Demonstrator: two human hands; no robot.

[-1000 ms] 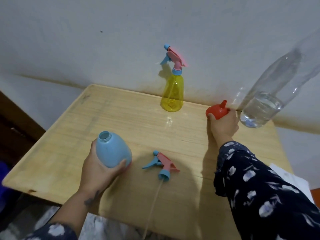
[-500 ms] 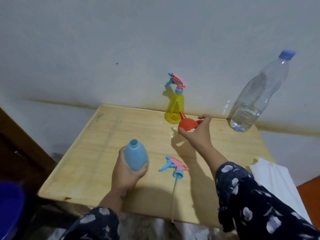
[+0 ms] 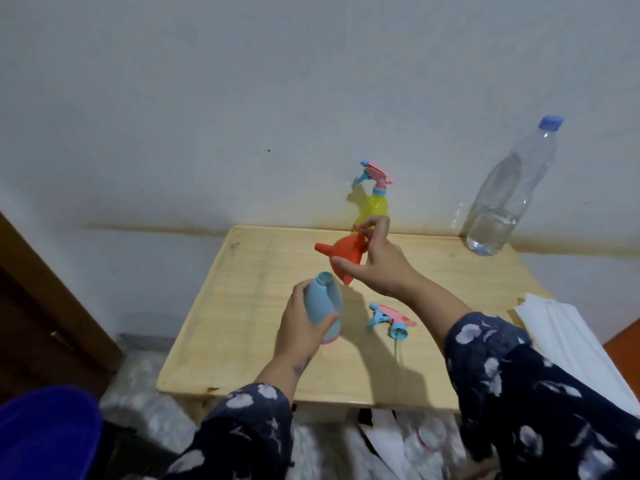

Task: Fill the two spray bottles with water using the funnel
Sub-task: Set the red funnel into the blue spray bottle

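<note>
My left hand [image 3: 302, 328] grips an uncapped blue spray bottle [image 3: 325, 303], lifted and tilted over the wooden table [image 3: 249, 306]. My right hand [image 3: 375, 263] holds a red funnel [image 3: 343, 254] by its rim, spout pointing left, just above and right of the bottle's open neck. The bottle's pink and blue spray head [image 3: 389, 317] with its tube lies on the table to the right. A yellow spray bottle [image 3: 375, 202] with its head on stands at the back edge, partly hidden by my right hand. A clear water bottle [image 3: 509, 195] with a blue cap stands back right, about a quarter full.
White wall runs right behind the table. A white folded sheet [image 3: 561, 337] lies off the table's right edge. A dark wooden panel [image 3: 38, 317] stands left, a blue rounded object [image 3: 45, 434] sits bottom left, and crumpled plastic [image 3: 152, 410] lies below the table front.
My right hand carried the red funnel from the back right of the table leftward to just above the blue bottle. My left hand lifted and tilted the bottle. The camera pulled back.
</note>
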